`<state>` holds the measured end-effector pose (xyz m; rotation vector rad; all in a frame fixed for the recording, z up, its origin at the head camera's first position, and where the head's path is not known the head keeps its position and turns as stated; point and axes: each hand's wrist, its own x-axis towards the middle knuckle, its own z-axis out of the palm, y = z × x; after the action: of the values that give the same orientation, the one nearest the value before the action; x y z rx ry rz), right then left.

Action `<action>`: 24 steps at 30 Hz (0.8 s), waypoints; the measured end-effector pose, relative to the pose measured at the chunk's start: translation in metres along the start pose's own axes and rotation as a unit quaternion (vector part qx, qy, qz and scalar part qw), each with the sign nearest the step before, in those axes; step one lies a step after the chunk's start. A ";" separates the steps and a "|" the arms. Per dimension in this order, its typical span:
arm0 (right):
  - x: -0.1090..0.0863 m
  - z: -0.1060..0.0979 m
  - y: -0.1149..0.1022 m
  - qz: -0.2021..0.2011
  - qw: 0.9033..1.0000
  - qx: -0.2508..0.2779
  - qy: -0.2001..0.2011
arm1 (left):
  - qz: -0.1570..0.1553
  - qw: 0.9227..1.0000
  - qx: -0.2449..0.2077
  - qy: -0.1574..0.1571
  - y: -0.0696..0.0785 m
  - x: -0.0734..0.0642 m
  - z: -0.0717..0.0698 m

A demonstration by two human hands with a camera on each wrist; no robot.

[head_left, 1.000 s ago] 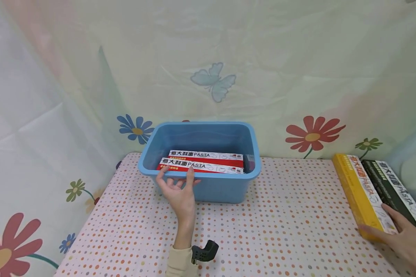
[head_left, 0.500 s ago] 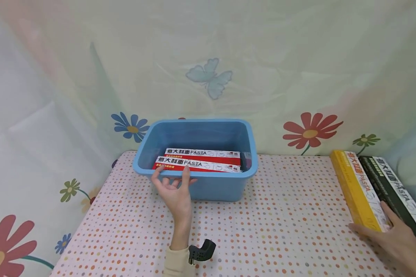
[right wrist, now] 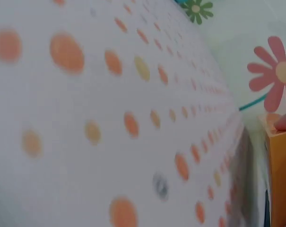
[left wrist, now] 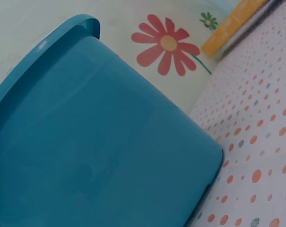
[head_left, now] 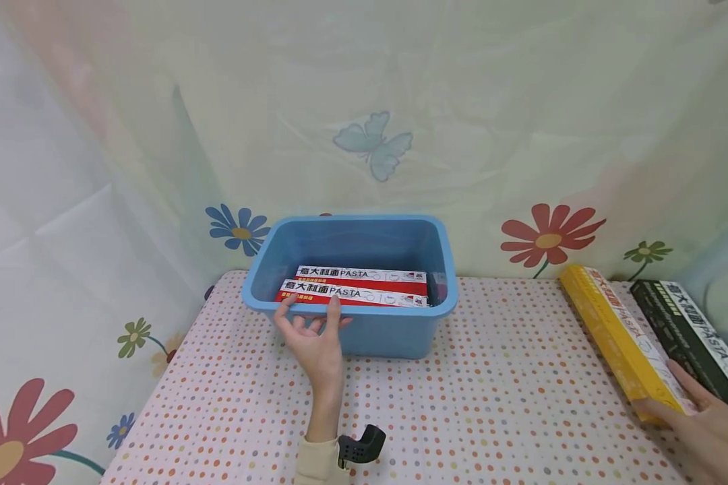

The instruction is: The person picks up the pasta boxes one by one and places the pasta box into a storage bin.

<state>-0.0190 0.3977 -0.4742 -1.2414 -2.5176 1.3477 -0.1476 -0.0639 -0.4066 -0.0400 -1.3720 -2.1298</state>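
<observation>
A blue plastic bin point(head_left: 364, 337) stands on the table, and two red-and-white pasta boxes, front one point(head_left: 352, 294) and rear one point(head_left: 364, 275), lie inside. My left hand point(head_left: 315, 347) holds the bin's near rim, some fingers over it and others below. The left wrist view is filled by the bin's outer wall point(left wrist: 105, 142). At far right my right hand point(head_left: 704, 421) grips the near end of a yellow pasta box point(head_left: 619, 337), thumb on one side. In the right wrist view, a fingertip touches the yellow box's end point(right wrist: 282, 165).
A dark green pasta box point(head_left: 685, 337) lies right of the yellow one, slightly apart from it. The tabletop wears a dotted cloth point(head_left: 491, 404). Behind the bin hangs a flowered curtain point(head_left: 461, 135). A black wrist camera point(head_left: 362, 444) sits on the left cuff.
The far end of the yellow box has swung left, opening a gap from the green box, with my right hand gripping it. The left hand stays at the bin rim.
</observation>
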 end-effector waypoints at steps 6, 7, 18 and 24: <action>-0.018 0.001 -0.028 -0.120 0.992 0.010 -0.022 | 0.005 1.000 -0.001 -0.009 -0.002 0.000 -0.003; -0.023 0.001 -0.036 -0.150 0.988 0.004 -0.021 | 0.007 1.000 0.000 -0.010 -0.003 0.000 -0.003; -0.059 0.012 -0.141 -0.453 0.885 0.030 -0.106 | 0.014 1.000 -0.008 -0.008 -0.002 0.001 -0.001; -0.066 0.040 -0.219 -0.470 0.852 -0.001 -0.229 | 0.003 1.000 0.001 -0.002 -0.001 -0.001 -0.001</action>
<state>-0.1266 0.2594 -0.3222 0.4300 -2.7139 1.3968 -0.1469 -0.0643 -0.4081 -0.0478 -1.3738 -2.1248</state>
